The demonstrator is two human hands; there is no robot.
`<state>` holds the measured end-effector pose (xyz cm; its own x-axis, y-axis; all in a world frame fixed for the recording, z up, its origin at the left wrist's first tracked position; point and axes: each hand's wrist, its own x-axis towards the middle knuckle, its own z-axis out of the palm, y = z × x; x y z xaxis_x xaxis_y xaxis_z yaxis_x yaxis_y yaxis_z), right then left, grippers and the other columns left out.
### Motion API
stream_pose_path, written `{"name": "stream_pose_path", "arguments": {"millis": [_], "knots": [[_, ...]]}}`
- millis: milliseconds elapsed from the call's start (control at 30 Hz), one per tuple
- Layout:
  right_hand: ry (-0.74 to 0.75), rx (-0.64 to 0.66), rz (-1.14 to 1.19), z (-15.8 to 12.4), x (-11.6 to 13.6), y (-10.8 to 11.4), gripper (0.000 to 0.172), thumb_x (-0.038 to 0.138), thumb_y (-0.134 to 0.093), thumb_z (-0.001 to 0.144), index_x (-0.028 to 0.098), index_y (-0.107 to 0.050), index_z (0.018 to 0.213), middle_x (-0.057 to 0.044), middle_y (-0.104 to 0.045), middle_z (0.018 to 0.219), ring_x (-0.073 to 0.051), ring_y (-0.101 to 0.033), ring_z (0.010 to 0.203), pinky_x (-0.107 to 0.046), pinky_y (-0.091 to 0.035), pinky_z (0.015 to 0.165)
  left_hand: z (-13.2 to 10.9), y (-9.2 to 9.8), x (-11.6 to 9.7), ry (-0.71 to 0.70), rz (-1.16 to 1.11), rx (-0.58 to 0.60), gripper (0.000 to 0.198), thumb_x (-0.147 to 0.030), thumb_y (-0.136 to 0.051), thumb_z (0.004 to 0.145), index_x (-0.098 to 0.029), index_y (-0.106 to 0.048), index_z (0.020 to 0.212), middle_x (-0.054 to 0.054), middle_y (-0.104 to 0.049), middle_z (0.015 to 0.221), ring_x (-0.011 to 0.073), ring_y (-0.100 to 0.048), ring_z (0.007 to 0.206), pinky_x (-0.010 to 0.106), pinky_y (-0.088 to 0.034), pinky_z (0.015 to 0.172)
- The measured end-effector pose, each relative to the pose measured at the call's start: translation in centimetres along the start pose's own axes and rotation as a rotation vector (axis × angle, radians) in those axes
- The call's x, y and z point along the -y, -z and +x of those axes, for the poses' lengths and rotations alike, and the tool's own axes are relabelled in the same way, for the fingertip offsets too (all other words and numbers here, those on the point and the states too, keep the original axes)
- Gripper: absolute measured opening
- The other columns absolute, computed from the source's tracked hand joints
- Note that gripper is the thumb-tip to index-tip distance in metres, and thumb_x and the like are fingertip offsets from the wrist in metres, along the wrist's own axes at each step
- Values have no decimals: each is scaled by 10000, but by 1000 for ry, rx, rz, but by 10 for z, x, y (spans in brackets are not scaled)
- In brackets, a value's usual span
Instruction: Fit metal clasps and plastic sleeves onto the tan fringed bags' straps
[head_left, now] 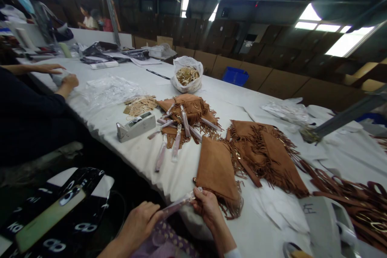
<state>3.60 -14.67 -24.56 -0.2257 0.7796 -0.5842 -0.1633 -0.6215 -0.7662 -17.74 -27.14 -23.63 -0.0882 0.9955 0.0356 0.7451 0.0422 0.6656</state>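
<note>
My left hand and my right hand are both closed on the two ends of a thin strap in a clear plastic sleeve, at the near edge of the white table. Just beyond my right hand lies a tan suede fringed bag. More fringed bags lie to its right. Another pile of bags sits farther back with several sleeved straps spread over and beside it.
A grey tape dispenser stands left of the straps. A heap of tags and a plastic bag of tags lie farther back. Another person's hands work at the left. Brown straps pile at right. A phone rests on my lap.
</note>
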Motion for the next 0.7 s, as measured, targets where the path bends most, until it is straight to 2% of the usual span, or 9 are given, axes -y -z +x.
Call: {"name": "stream_pose_path", "arguments": {"millis": [67, 133, 233, 333, 433, 533, 600, 700], "knots": [[19, 26, 1, -1, 0, 0, 345, 394, -819, 587, 122, -619, 656, -27, -642, 530, -78, -544, 414, -143, -448, 382, 10, 6, -10, 35, -99, -26, 319, -396, -430, 890, -230, -695, 956, 56, -704, 959, 202, -617, 914, 283, -450, 855], [30, 45, 9, -3, 0, 0, 353, 401, -821, 584, 120, -621, 660, -19, -640, 539, -75, -542, 417, -142, -447, 383, 29, 4, -27, 92, -244, -33, 355, -427, -432, 881, -212, -692, 995, 67, -700, 1038, 211, -613, 972, 289, -437, 895], [30, 65, 29, -5, 1, 1, 366, 409, -824, 577, 120, -622, 675, -10, -634, 550, -77, -552, 435, -141, -447, 393, 59, -15, -50, 127, -433, 92, 405, -438, -468, 842, -169, -673, 1063, 86, -720, 979, 215, -639, 876, 283, -468, 804], [24, 97, 62, -7, 2, 4, 379, 413, -829, 570, 119, -622, 689, -11, -637, 570, -81, -570, 466, -139, -454, 414, 77, -39, -58, 123, -468, 187, 399, -425, -513, 794, -140, -674, 1023, 77, -724, 837, 203, -634, 762, 276, -465, 704], [30, 95, 95, -7, 1, 6, 374, 408, -833, 566, 129, -615, 688, 16, -618, 557, -62, -541, 452, -141, -463, 438, 82, -56, -57, 194, -505, 253, 340, -443, -532, 767, -133, -670, 793, 33, -655, 622, 168, -589, 584, 257, -422, 562], [41, 82, 92, -6, -1, 7, 369, 415, -828, 570, 140, -611, 684, 33, -600, 543, -52, -518, 445, -142, -455, 447, 79, -64, -57, 325, -726, 354, 388, -521, -543, 758, -139, -607, 788, -33, -545, 482, 130, -514, 420, 231, -363, 438], [60, 86, 63, -5, -2, 7, 376, 436, -817, 578, 138, -613, 687, 26, -605, 544, -56, -517, 447, -142, -433, 435, 75, -65, -59, 378, -848, 380, 443, -569, -560, 751, -140, -593, 858, -43, -546, 498, 126, -526, 411, 222, -366, 419], [101, 104, -18, -2, -3, 8, 401, 486, -784, 600, 134, -606, 677, 14, -605, 524, -56, -489, 407, -145, -350, 380, 68, -60, -62, 431, -905, 320, 437, -541, -580, 788, -128, -607, 926, 11, -634, 683, 142, -605, 556, 239, -451, 486]]}}
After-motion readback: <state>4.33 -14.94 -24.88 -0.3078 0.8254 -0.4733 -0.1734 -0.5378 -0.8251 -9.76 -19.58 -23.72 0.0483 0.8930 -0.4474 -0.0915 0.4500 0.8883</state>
